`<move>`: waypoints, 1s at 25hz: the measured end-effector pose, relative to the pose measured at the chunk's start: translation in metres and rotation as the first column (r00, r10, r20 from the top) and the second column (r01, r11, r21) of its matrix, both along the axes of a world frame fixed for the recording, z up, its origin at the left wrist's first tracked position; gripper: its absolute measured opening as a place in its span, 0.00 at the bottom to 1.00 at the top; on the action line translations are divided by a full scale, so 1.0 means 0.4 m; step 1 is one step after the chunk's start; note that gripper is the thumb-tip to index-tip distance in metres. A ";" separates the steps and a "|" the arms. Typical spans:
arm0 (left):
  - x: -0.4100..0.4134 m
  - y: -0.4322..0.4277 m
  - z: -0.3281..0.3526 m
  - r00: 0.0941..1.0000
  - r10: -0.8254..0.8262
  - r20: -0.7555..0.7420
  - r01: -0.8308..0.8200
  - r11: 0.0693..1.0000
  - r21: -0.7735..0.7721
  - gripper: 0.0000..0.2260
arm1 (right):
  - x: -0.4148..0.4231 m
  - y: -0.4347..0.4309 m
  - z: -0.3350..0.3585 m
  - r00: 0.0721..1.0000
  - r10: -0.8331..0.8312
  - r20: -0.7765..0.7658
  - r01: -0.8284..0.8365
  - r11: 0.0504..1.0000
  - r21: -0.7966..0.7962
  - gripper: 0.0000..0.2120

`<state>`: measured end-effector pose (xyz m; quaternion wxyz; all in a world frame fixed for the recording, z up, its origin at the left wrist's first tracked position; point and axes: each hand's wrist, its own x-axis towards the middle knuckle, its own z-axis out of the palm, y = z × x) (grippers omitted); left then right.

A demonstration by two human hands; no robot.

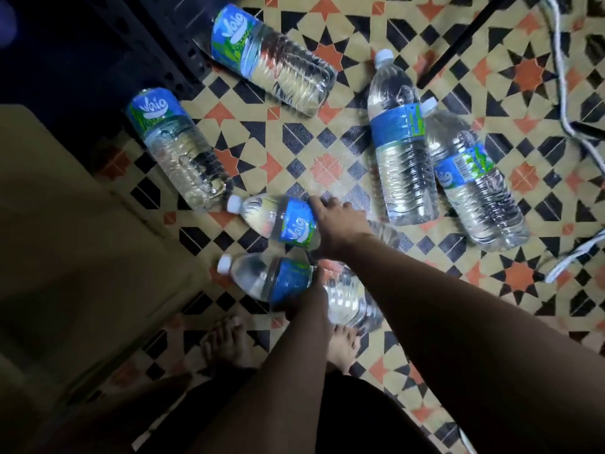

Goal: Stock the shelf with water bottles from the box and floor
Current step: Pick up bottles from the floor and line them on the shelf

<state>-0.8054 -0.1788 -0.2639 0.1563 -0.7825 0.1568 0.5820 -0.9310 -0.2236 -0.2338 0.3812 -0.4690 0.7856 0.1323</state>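
your right hand is wrapped over the middle of a lying water bottle with its white cap pointing left, fingers curled round the blue label, and your left hand grips a second bottle just below it, also cap to the left, thumb over the label edge. four more bottles lie on the patterned tile floor: one at upper left, one at the top, and two side by side on the right, while the cardboard box sits at your left beside your bare feet
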 end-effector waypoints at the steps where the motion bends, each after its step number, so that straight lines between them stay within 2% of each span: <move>1: -0.001 -0.009 0.021 0.998 -0.043 0.035 0.047 0.992 -0.120 0.52 | -0.006 0.021 0.007 0.998 -0.064 0.022 0.063 0.997 0.035 0.50; 3: 0.012 -0.028 0.025 0.990 -0.124 0.068 0.139 0.938 -0.319 0.46 | -0.024 0.060 0.010 0.973 -0.226 0.037 0.224 0.973 0.062 0.48; 5: 0.023 -0.055 0.027 0.988 -0.155 0.016 0.150 0.915 -0.374 0.47 | -0.042 0.095 0.007 0.915 -0.399 0.054 0.396 0.916 0.058 0.43; 7: 0.034 -0.090 0.024 0.977 -0.208 -0.049 0.176 0.912 -0.370 0.47 | -0.056 0.127 0.001 0.824 -0.562 0.078 0.559 0.827 0.061 0.39; 9: 0.041 -0.150 0.034 0.938 -0.319 -0.138 0.254 0.900 -0.354 0.36 | -0.055 0.152 -0.006 0.726 -0.680 0.102 0.678 0.733 0.062 0.40; 10: 0.045 -0.185 0.035 0.909 -0.379 -0.177 0.303 0.888 -0.345 0.35 | -0.048 0.161 -0.009 0.703 -0.703 0.110 0.701 0.711 0.059 0.41; 12: 0.048 -0.252 0.033 0.839 -0.505 -0.202 0.430 0.843 -0.322 0.42 | -0.030 0.169 -0.014 0.682 -0.722 0.115 0.722 0.690 0.046 0.42; 14: 0.046 -0.284 0.035 0.752 -0.642 -0.148 0.550 0.736 -0.395 0.39 | -0.019 0.165 -0.015 0.644 -0.754 0.130 0.759 0.651 0.021 0.42; 16: 0.048 -0.287 0.051 0.680 -0.733 -0.019 0.623 0.591 -0.512 0.33 | -0.009 0.167 -0.015 0.596 -0.788 0.153 0.798 0.603 -0.004 0.42; 18: 0.054 -0.269 0.081 0.636 -0.753 0.169 0.699 0.469 -0.540 0.31 | 0.001 0.169 -0.012 0.568 -0.810 0.146 0.818 0.575 0.008 0.43; 19: 0.058 -0.256 0.092 0.628 -0.747 0.217 0.721 0.454 -0.524 0.31 | 0.007 0.168 -0.013 0.559 -0.817 0.139 0.823 0.567 0.020 0.44; 21: 0.042 -0.251 0.098 0.657 -0.731 0.184 0.723 0.542 -0.428 0.34 | 0.018 0.158 -0.019 0.550 -0.828 0.113 0.830 0.557 0.041 0.45; 23: 0.005 -0.254 0.099 0.643 -0.749 0.163 0.756 0.584 -0.296 0.49 | 0.028 0.149 -0.034 0.552 -0.832 0.058 0.832 0.554 0.039 0.49; 25: -0.010 -0.254 0.081 0.668 -0.710 0.224 0.741 0.603 -0.296 0.60 | 0.036 0.146 -0.044 0.552 -0.834 0.009 0.833 0.552 0.022 0.52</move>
